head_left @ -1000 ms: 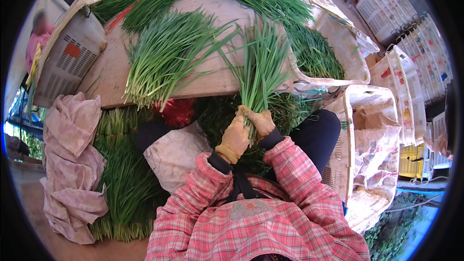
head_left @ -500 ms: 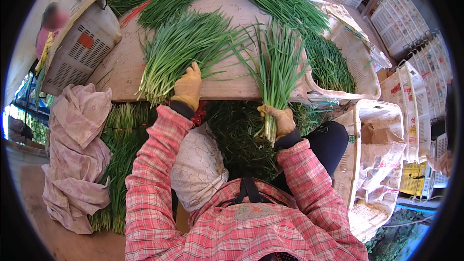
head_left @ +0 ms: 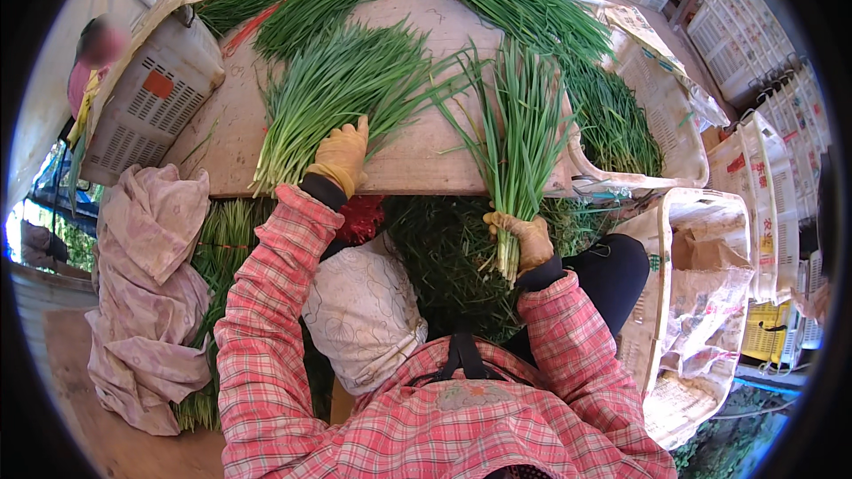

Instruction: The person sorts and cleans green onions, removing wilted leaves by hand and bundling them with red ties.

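Note:
A loose bunch of garlic chives is held upright by its pale stem ends, leaves fanning up over the table edge. My right hand, in a dirty yellow glove, wraps round those stems. On the wooden table, a larger heap of garlic chives lies with its white ends toward me. My left hand, gloved in yellow, rests on the heap's near right side with its fingers apart. The undersides of these fingers are hidden.
More chive bundles lie at the table's far side. A crate of chives adjoins its right edge; another crate stands nearer me. A grey crate is at left, above a cloth partly covering bundles. Loose leaves lie below the table.
My right hand has come slightly lower and to the right with the chives in it. My left hand has shifted slightly left and down along the heap.

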Action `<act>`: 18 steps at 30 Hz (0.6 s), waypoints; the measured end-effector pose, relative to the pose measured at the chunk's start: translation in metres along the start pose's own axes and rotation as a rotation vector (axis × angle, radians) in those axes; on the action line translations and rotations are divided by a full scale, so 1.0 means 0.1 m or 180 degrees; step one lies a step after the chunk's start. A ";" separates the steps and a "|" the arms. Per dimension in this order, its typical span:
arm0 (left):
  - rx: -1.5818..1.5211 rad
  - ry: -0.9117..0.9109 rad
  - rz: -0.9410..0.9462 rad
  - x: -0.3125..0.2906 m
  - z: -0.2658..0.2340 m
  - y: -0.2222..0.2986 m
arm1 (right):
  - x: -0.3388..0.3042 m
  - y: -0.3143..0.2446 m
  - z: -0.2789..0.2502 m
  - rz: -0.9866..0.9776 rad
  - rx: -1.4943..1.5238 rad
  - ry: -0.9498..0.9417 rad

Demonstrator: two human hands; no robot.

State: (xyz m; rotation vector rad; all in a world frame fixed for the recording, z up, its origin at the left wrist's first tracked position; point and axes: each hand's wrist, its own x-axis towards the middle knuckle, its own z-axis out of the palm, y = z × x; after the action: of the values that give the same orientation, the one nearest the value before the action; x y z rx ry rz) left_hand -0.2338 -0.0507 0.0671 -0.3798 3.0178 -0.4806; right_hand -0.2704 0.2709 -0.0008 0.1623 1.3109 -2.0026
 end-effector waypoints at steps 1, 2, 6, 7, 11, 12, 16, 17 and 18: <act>0.0179 0.0120 -0.0072 0.03 0.10 -0.03 | 0.01 0.01 0.00 -0.0014 -0.0002 -0.0021; 0.0357 0.0240 -0.0143 0.08 0.23 -0.05 | 0.02 0.03 -0.01 -0.0029 -0.0005 -0.0042; -0.0463 0.0389 -0.0248 0.10 0.14 -0.19 | -0.03 -0.02 0.05 -0.0079 -0.0089 0.0053; -0.0705 0.0563 -0.0192 0.09 0.09 -0.24 | -0.03 -0.02 0.04 -0.0053 -0.0079 0.0056; -0.2208 0.1646 -0.0390 0.12 0.10 -0.45 | -0.07 -0.04 0.05 0.0039 -0.0154 0.0046; -0.2051 0.2058 -0.0336 0.13 0.15 -0.48 | -0.08 -0.05 0.07 0.0059 -0.0196 0.0035; -0.0008 0.1901 -0.0244 0.15 0.27 -0.34 | -0.04 0.00 0.06 0.0017 -0.0226 0.0104; 0.0310 0.1586 -0.0447 0.18 0.29 -0.25 | -0.03 0.01 0.05 -0.0016 -0.0212 0.0103; 0.0624 0.1265 -0.0648 0.20 0.33 -0.15 | -0.03 0.01 0.05 -0.0046 -0.0198 0.0103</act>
State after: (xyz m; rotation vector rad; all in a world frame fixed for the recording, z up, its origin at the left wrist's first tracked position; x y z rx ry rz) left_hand -0.2466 -0.0791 0.0395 -0.6507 3.2748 -0.9654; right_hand -0.2664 0.2679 0.0021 0.1569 1.3965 -1.9762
